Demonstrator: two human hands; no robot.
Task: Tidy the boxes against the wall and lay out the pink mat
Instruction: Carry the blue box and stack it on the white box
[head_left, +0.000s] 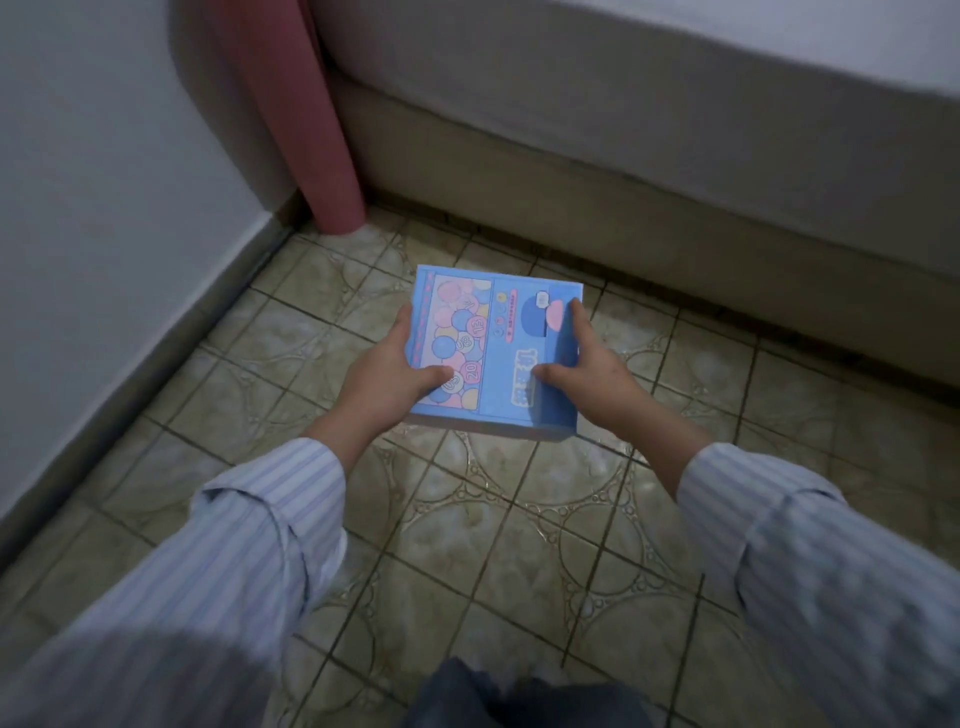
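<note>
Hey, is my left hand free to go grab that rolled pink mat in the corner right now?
Probably not yet. The left hand and right hand both grip the blue box. The floor toward the pink mat looks clear, so set the box down first.

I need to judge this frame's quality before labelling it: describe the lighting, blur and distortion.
Head view: dim, bluish light; the tiles show soft glare below the box. The sleeves at the bottom are blurred, while the hands and box print stay fairly sharp. The wide lens bows the wall and bed edges.
</note>
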